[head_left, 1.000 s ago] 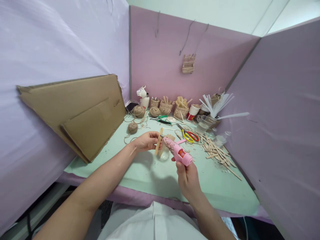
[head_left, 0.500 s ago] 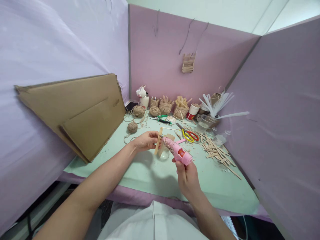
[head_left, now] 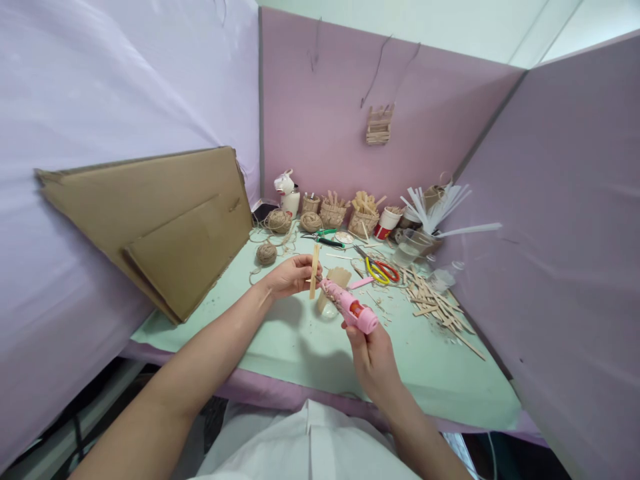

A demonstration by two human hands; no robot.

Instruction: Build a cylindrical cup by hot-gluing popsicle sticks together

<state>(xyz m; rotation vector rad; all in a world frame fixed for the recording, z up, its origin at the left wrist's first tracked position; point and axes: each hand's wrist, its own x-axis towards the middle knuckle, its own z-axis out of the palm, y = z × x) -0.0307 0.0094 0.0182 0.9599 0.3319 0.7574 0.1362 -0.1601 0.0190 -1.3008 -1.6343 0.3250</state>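
My left hand (head_left: 289, 275) pinches a flat wooden stick (head_left: 315, 269) and holds it nearly upright above the green table (head_left: 280, 340). My right hand (head_left: 371, 353) grips a pink glue gun (head_left: 349, 307), whose nozzle touches the lower part of the stick. Just behind the gun, a small glass jar with wooden sticks glued round it (head_left: 332, 291) stands on the table.
Brown cardboard sheets (head_left: 165, 220) lean on the left wall. Twine balls (head_left: 267, 253), small woven baskets (head_left: 333, 212), green pliers (head_left: 323, 238) and yellow and red scissors (head_left: 380, 270) lie at the back. Loose wooden sticks (head_left: 435, 308) are scattered at right beside a plastic cup (head_left: 407, 248).
My left hand has raised the stick a little and turned it more upright. The glue gun has followed it, shifting slightly left and up.
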